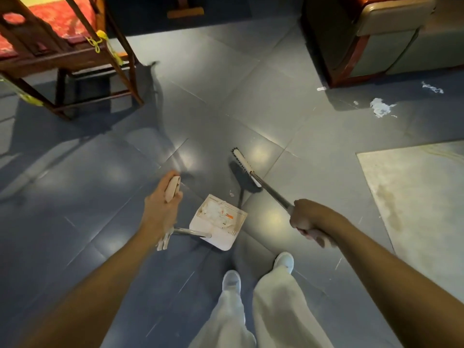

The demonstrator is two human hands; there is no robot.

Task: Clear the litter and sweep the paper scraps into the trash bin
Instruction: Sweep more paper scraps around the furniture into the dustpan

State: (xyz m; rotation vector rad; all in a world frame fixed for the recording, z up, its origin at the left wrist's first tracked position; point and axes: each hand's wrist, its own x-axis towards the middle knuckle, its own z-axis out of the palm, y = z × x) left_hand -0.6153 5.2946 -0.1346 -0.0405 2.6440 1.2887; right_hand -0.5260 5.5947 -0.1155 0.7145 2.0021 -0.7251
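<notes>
Head view: left hand (160, 209) curled tight round the dustpan (226, 238) handle, pan by the feet, white litter (218, 216) heaped inside. Right hand (308, 219) fisted on the broom (247, 172) shaft, bristles just beyond the pan. Several loose paper scraps (380, 108) well right, before one sofa (386, 46). One wooden chair (62, 54) far left. Grey tiled floor (100, 197), one pale slab (414, 192).

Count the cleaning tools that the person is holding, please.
2. The broom is gripped by the right hand, its head ahead of the feet. The dustpan, with scraps inside, is held by its long handle in the left hand. No other tool shows.
</notes>
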